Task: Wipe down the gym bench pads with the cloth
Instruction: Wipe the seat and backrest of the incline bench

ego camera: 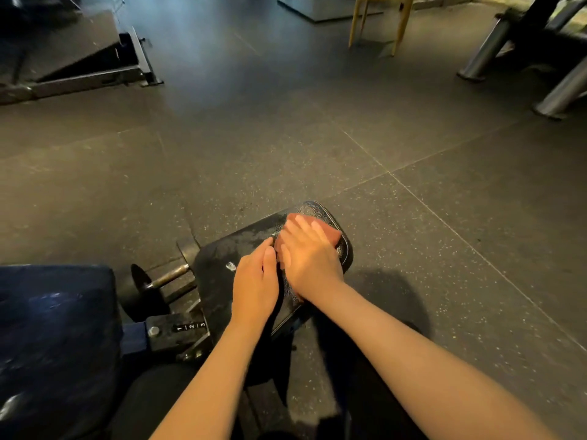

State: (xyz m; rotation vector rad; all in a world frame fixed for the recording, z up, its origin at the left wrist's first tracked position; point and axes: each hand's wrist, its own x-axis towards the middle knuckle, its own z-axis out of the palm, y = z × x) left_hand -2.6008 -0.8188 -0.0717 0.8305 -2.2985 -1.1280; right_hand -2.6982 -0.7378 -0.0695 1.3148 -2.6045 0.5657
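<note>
A small black bench pad lies low in the middle of the view, its far end speckled with wet droplets. A reddish-brown cloth lies on that far end. My right hand presses flat on the cloth with straight fingers and hides most of it. Beside it, my left hand rests flat on the pad, fingers together and touching the cloth's near edge. A larger dark blue pad fills the lower left.
Left of the black pad stand a dumbbell and the bench's adjustment bracket marked 1, 2, 3. Dark rubber floor spreads ahead. A wedge-shaped machine is far left, wooden chair legs at the top, metal machine legs at right.
</note>
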